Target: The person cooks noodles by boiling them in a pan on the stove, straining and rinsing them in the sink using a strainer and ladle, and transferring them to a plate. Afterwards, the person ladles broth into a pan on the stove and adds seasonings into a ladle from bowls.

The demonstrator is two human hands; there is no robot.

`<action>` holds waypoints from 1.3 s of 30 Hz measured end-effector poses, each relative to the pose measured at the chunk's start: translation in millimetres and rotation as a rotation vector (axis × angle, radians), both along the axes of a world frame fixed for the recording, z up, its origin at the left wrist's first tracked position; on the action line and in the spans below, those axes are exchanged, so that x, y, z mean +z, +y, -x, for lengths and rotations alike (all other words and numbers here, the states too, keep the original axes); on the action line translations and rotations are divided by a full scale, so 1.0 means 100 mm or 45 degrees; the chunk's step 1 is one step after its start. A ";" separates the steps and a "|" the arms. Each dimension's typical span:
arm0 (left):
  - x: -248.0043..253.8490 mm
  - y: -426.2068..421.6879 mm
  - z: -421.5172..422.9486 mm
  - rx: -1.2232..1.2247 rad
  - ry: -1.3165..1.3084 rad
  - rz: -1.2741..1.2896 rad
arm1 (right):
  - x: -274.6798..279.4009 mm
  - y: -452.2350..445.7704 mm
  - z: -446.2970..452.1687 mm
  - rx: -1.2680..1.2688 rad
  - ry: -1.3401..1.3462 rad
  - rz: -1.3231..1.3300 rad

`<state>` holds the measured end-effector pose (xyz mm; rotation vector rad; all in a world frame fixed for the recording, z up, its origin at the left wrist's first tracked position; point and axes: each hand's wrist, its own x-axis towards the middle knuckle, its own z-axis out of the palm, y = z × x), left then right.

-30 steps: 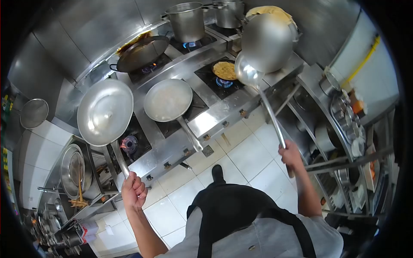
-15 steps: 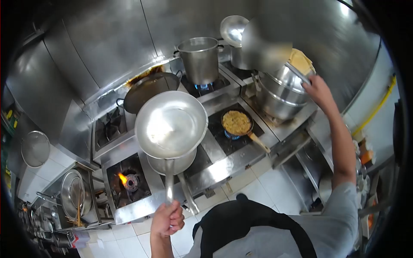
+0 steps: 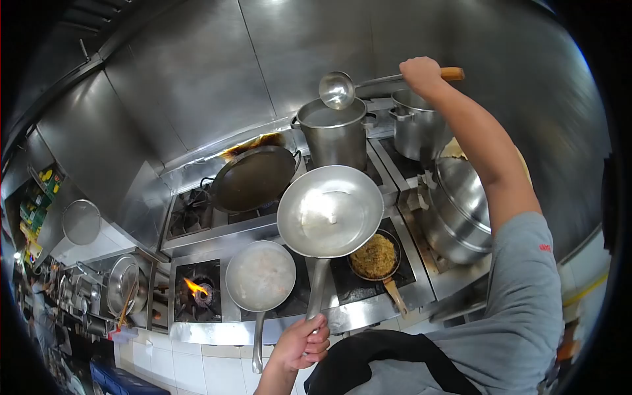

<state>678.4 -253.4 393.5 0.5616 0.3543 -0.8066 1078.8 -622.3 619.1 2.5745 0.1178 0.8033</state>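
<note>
My left hand (image 3: 304, 342) is wrapped round the handle of a silver frying pan (image 3: 322, 214), raised over the stove, with a small light bit on its inner surface. My right hand (image 3: 421, 74) grips a long ladle (image 3: 337, 90) near its wooden handle end. The ladle's bowl is over the rim of a tall steel pot (image 3: 336, 141) on the back burner. Below and left of the raised pan, a second pan (image 3: 261, 276) with whitish contents sits on the stove. A small dark pan with yellow-brown food (image 3: 374, 257) is partly behind the raised pan.
An open flame (image 3: 196, 288) burns at the front left. A dark wok (image 3: 253, 179) sits at the back left. On the right are another steel pot (image 3: 416, 131) and a large lidded steamer (image 3: 457, 214). Bowls and a strainer (image 3: 81, 222) are at the far left.
The ladle has swung from the steamer side to the tall pot, with my right hand higher. My left hand has carried the raised pan rightward, uncovering the second pan.
</note>
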 end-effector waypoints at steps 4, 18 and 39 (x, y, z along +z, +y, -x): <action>0.18 -0.24 -0.26 -0.006 -0.037 0.044 | 0.00 0.09 -0.34 0.021 0.030 0.052; 0.36 -0.52 -0.72 -0.065 -0.017 0.063 | 0.18 0.25 -0.33 -0.055 0.530 0.049; 0.59 -0.74 -0.97 -0.076 -0.055 0.101 | 0.66 -0.16 -0.13 -0.439 0.988 -0.145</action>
